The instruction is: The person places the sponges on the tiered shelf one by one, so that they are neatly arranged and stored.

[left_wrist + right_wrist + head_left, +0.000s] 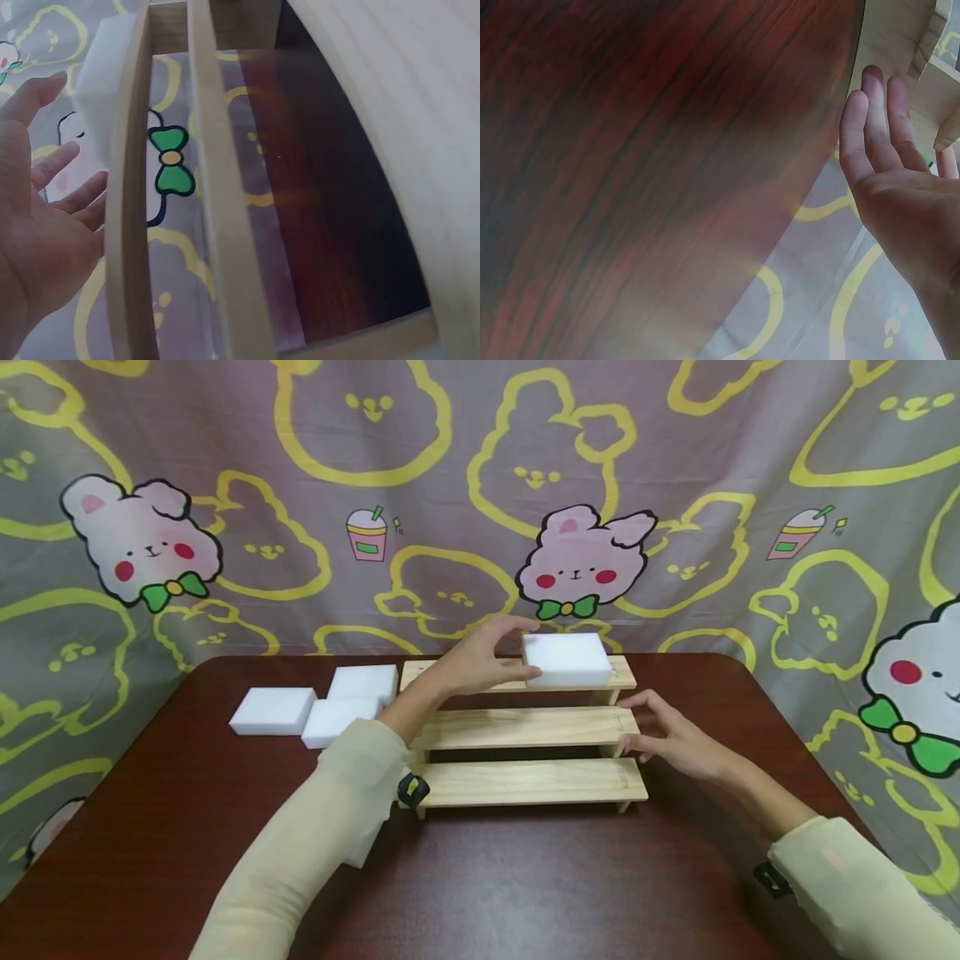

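A white foam block (567, 658) lies near the right end of the top tier of a three-tier wooden shelf (525, 782). My left hand (480, 653) is at the block's left end, its thumb and forefinger spread apart. In the left wrist view, that hand (45, 217) has loosely bent, separated fingers beside the block (105, 82); whether they touch it I cannot tell. At the right end of the middle tier is my right hand (686, 745), its thumb tip by the tier's edge. The right wrist view shows its fingers (881, 127) mostly straight, holding nothing.
Left of the shelf, white foam blocks lie on the dark red-brown table (525, 885): one at far left (273, 710), one behind (363, 683) and one in front (339, 720). Another block (366, 847) is partly hidden beneath my left sleeve. A patterned curtain (442, 468) hangs behind the table.
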A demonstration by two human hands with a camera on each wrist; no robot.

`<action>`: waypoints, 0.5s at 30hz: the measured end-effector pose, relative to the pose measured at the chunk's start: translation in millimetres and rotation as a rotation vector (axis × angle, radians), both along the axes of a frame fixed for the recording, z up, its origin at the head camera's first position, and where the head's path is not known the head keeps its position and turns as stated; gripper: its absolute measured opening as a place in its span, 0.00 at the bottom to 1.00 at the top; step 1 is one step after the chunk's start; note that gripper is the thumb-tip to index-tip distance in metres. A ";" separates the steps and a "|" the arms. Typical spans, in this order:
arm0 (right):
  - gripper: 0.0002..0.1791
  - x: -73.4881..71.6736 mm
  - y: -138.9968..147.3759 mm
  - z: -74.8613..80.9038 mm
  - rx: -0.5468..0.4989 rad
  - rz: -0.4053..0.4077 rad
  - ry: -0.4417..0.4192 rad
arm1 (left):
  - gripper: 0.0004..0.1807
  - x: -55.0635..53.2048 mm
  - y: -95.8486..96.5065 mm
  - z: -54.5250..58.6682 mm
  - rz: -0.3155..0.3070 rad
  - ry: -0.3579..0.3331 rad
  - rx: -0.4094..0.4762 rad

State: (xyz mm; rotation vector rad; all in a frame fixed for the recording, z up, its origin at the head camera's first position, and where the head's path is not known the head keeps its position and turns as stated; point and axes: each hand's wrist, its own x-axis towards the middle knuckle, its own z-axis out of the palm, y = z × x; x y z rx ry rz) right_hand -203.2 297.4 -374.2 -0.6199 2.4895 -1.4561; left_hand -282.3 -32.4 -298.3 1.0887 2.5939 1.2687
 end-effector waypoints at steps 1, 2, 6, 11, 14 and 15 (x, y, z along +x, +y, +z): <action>0.25 -0.1 0.0 0.0 0.002 0.000 0.002 | 0.37 1.1 -2.9 1.8 0.007 0.001 0.001; 0.24 -0.2 0.0 -0.1 0.003 0.000 0.004 | 0.36 1.9 -5.9 3.3 0.013 0.005 0.003; 0.24 -0.7 -0.5 -0.5 0.005 0.001 0.008 | 0.35 6.0 -19.8 9.8 0.043 0.049 -0.003; 0.24 -0.7 -0.6 -0.7 0.002 -0.001 0.006 | 0.34 11.5 -37.9 16.5 0.068 0.086 -0.008; 0.24 -0.3 -0.1 -0.7 0.000 -0.005 0.005 | 0.33 14.7 -48.6 18.4 0.079 0.097 -0.007; 0.24 -0.2 0.1 -0.6 0.001 -0.006 0.005 | 0.33 15.9 -52.4 18.6 0.083 0.101 -0.010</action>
